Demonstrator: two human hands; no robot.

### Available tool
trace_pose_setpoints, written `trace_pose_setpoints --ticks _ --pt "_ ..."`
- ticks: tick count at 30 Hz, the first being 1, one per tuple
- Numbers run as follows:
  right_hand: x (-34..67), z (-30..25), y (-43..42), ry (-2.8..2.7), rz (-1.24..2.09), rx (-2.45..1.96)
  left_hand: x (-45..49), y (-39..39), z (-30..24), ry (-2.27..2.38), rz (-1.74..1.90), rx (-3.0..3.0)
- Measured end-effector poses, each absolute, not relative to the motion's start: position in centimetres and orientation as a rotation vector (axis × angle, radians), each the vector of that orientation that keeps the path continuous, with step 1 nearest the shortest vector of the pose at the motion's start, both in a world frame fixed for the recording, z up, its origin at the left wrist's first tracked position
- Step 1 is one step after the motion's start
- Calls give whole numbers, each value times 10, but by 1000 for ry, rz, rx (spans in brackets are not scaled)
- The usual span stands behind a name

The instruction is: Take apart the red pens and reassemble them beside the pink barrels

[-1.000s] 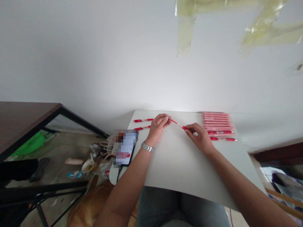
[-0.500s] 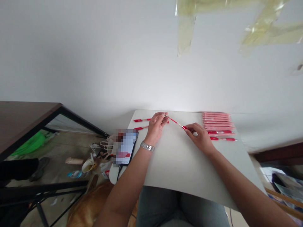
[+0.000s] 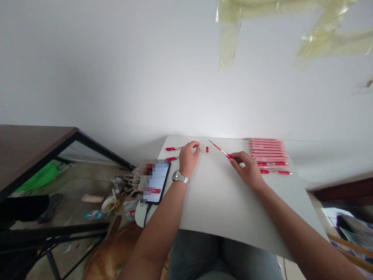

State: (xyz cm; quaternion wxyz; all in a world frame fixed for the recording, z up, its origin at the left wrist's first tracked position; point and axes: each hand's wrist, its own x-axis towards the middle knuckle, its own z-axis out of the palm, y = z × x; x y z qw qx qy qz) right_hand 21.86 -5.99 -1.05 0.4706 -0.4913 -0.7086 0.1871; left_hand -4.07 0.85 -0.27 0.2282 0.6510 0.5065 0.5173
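Observation:
My right hand point(image 3: 247, 169) is closed on a red pen point(image 3: 220, 150) that slants up and to the left above the white table point(image 3: 221, 202). A small red cap point(image 3: 207, 149) lies on the table just left of the pen's tip. My left hand point(image 3: 189, 156), with a metal watch on the wrist, rests near two red pens point(image 3: 172, 153) at the table's left side. Its fingers are curled, with thumb and forefinger pinched together. What they hold, if anything, is too small to name.
A row of several pink-red pens point(image 3: 268, 153) lies at the table's far right. A phone point(image 3: 155, 182) with a cable sits at the left edge. A dark table point(image 3: 32, 151), floor clutter and a tan animal point(image 3: 107, 254) lie to the left. A white wall stands behind.
My left hand let go of the pen's tip and moved left. The small red cap now lies on the table. My right hand kept the pen almost still.

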Motion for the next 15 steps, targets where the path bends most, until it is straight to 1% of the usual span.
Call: trace_pose_setpoints --ticks 15 --pt "219 -12 -59 -1722 468 -1211 -38 8 -5 1599 1211 2156"
